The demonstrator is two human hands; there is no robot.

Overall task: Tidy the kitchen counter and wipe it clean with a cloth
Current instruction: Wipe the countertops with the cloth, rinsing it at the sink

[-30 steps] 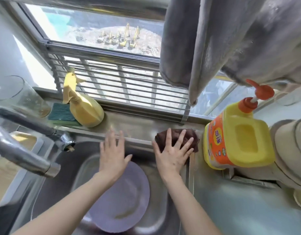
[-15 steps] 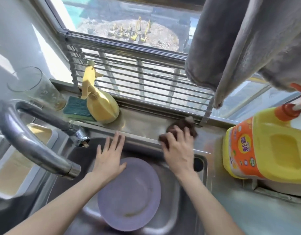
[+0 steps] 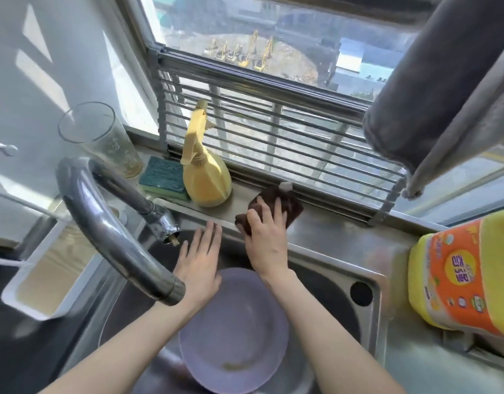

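A dark brown cloth (image 3: 292, 204) lies on the steel ledge (image 3: 341, 234) behind the sink, just right of a yellow spray bottle (image 3: 206, 180). My right hand (image 3: 266, 237) presses down on the cloth with its fingers curled over it. My left hand (image 3: 201, 263) is flat and open, fingertips at the sink's back rim, holding nothing. Below both hands a pale purple plate (image 3: 236, 334) rests in the steel sink (image 3: 367, 317).
A curved chrome tap (image 3: 103, 223) arches over the sink's left side. A green sponge (image 3: 164, 177) and a tall empty glass (image 3: 103, 140) stand left of the spray bottle. A large yellow and orange detergent jug (image 3: 466, 271) is at the right. Grey towels (image 3: 444, 89) hang above.
My right hand has slid the cloth leftward along the ledge toward the spray bottle. My left hand stays by the sink rim. The view has shifted left.
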